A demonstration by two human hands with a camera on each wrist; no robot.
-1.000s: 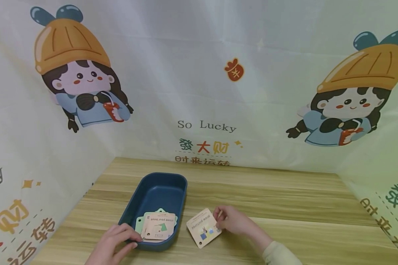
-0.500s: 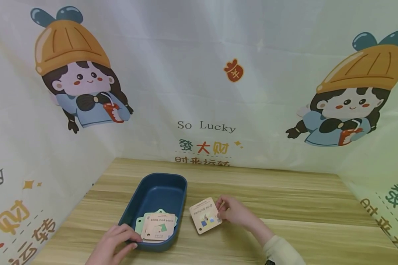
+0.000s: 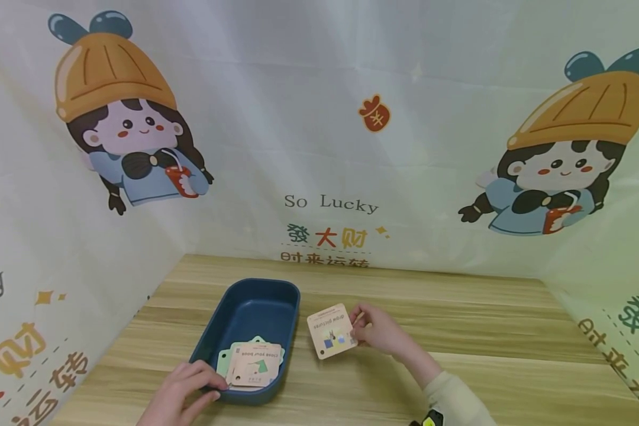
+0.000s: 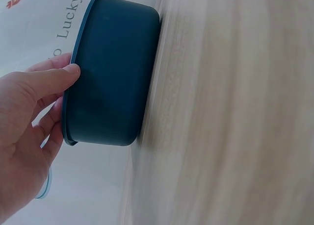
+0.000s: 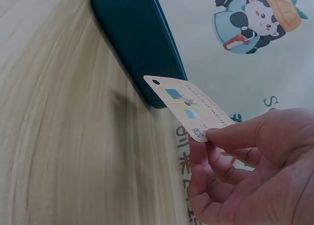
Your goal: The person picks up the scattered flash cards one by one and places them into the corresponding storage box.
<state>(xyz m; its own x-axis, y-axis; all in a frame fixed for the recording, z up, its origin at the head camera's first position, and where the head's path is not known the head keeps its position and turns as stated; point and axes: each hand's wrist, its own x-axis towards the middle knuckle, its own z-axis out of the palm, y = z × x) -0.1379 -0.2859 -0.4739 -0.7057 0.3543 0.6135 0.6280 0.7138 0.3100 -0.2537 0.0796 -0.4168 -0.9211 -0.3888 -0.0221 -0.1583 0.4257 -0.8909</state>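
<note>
My right hand (image 3: 375, 329) pinches a pink flashcard (image 3: 331, 331) printed "draw pictures" between thumb and fingers. In the right wrist view the card (image 5: 189, 105) is tilted above the table, its punched hole at the far corner. My left hand (image 3: 183, 390) grips the near-left rim of a dark blue box (image 3: 297, 290); in the left wrist view the thumb (image 4: 61, 80) presses the outer wall and the fingers go over the rim. Inside the box's near end lie several cards, with a pink "close your book" card (image 3: 252, 367) on top of a green card (image 3: 223, 361).
The box stands on a wood-grain table (image 3: 431, 319), left of the held card. A white printed cloth (image 3: 415, 195) hangs round the table's back and sides. At the right sleeve (image 3: 452, 396) a dark and yellow wrist device (image 3: 433, 418) shows.
My right hand has raised the pink flashcard off the table and moved it away from me, slightly to the right. The left hand and the box stay put.
</note>
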